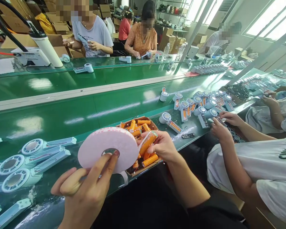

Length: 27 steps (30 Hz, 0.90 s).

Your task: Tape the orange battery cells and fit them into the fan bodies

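In my left hand (88, 184) is a wide roll of white tape (92, 143), gripped with fingers at its centre hole. My right hand (165, 146) pinches an orange cylindrical battery (148, 142). A strip of the tape runs from the roll's right edge onto the battery's side. Below and behind it sits a cardboard box (139, 171) filled with loose orange batteries (150, 160), some with thin wires. The roll hides part of the box. A loose tape strip (125, 178) hangs below the roll at the table edge.
Light-blue fan housings (20, 178) lie at the left. More housings with orange batteries (184, 109) crowd the bench at right, near a black circuit board (188, 135). A co-worker's hands (222, 125) work close on the right. A green conveyor belt (90, 105) runs beyond; other people sit across it.
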Each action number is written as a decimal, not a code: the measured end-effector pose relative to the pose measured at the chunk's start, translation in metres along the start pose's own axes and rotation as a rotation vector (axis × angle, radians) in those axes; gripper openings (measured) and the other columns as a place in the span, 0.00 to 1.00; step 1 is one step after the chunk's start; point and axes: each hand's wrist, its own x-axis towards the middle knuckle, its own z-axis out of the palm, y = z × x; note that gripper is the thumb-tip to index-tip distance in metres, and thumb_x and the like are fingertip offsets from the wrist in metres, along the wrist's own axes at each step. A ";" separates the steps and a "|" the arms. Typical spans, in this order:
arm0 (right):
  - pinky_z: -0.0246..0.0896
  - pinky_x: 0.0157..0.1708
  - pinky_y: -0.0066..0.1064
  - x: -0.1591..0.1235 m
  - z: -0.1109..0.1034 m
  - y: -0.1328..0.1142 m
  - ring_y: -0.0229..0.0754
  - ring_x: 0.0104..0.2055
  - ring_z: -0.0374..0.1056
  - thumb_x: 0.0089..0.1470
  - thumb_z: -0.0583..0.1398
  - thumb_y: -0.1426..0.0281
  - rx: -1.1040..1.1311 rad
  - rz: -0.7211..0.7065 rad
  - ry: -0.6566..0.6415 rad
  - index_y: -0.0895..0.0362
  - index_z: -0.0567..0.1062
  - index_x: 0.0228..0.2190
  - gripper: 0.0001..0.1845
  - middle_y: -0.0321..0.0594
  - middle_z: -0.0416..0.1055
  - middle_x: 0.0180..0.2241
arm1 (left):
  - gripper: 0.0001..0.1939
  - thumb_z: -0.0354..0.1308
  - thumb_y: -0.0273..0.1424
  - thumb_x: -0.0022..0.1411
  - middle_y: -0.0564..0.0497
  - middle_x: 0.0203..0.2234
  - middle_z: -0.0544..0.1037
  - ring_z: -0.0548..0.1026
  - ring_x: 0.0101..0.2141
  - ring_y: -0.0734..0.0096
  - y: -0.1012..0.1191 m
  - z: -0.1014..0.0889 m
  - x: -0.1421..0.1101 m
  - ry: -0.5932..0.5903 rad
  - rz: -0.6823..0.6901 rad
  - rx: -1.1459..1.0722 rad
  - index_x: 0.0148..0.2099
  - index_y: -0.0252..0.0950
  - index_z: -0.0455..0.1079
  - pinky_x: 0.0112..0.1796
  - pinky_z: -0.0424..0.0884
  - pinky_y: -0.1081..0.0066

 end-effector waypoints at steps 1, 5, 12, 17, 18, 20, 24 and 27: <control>0.82 0.39 0.41 0.000 -0.001 -0.001 0.51 0.34 0.82 0.29 0.83 0.54 -0.031 0.008 -0.018 0.55 0.85 0.30 0.28 0.38 0.83 0.28 | 0.34 0.63 0.28 0.68 0.53 0.55 0.82 0.74 0.37 0.60 -0.002 -0.001 0.002 -0.008 0.005 0.058 0.72 0.57 0.66 0.49 0.69 0.53; 0.81 0.38 0.41 -0.002 0.010 0.011 0.50 0.34 0.81 0.36 0.81 0.52 -0.059 -0.092 0.187 0.54 0.85 0.32 0.25 0.39 0.84 0.30 | 0.37 0.63 0.26 0.67 0.51 0.51 0.84 0.70 0.32 0.63 0.009 0.005 0.003 0.019 0.018 0.209 0.74 0.52 0.63 0.43 0.68 0.57; 0.80 0.39 0.43 0.006 -0.041 -0.058 0.48 0.35 0.81 0.50 0.74 0.47 -0.227 -0.686 0.615 0.46 0.84 0.36 0.19 0.36 0.83 0.34 | 0.29 0.66 0.26 0.63 0.51 0.44 0.85 0.73 0.42 0.57 0.010 0.012 -0.044 -0.088 -0.060 0.058 0.64 0.54 0.75 0.50 0.67 0.55; 0.77 0.53 0.59 0.005 -0.066 -0.058 0.60 0.48 0.81 0.48 0.78 0.57 -0.402 -0.496 0.359 0.45 0.86 0.39 0.16 0.42 0.83 0.47 | 0.30 0.73 0.36 0.58 0.47 0.51 0.84 0.75 0.52 0.53 -0.053 -0.007 -0.061 -0.339 -0.178 -0.011 0.63 0.45 0.75 0.52 0.73 0.57; 0.76 0.53 0.60 0.004 -0.065 -0.049 0.61 0.49 0.81 0.48 0.78 0.60 -0.426 -0.462 0.316 0.45 0.87 0.39 0.15 0.43 0.83 0.49 | 0.29 0.72 0.39 0.60 0.47 0.52 0.84 0.76 0.53 0.55 -0.063 -0.009 -0.059 -0.353 -0.198 -0.054 0.63 0.44 0.75 0.53 0.74 0.58; 0.77 0.52 0.62 0.005 -0.063 -0.033 0.61 0.48 0.81 0.51 0.77 0.63 -0.448 -0.423 0.258 0.44 0.87 0.39 0.12 0.42 0.83 0.49 | 0.22 0.65 0.42 0.67 0.46 0.52 0.83 0.76 0.54 0.56 -0.080 -0.014 -0.050 -0.263 -0.318 -0.020 0.60 0.42 0.77 0.56 0.74 0.57; 0.81 0.42 0.56 0.017 -0.067 -0.023 0.57 0.38 0.82 0.49 0.78 0.62 -0.383 -0.381 0.172 0.40 0.86 0.44 0.19 0.38 0.84 0.37 | 0.22 0.49 0.43 0.75 0.42 0.55 0.82 0.74 0.58 0.51 -0.128 -0.032 -0.013 -0.240 -0.558 0.264 0.56 0.38 0.80 0.63 0.67 0.50; 0.80 0.29 0.46 0.020 -0.075 -0.022 0.52 0.29 0.80 0.43 0.80 0.61 -0.364 -0.310 0.123 0.35 0.80 0.57 0.39 0.34 0.83 0.32 | 0.24 0.46 0.42 0.74 0.44 0.61 0.78 0.71 0.61 0.44 -0.177 -0.044 0.014 -0.579 -0.666 0.329 0.52 0.41 0.83 0.63 0.66 0.45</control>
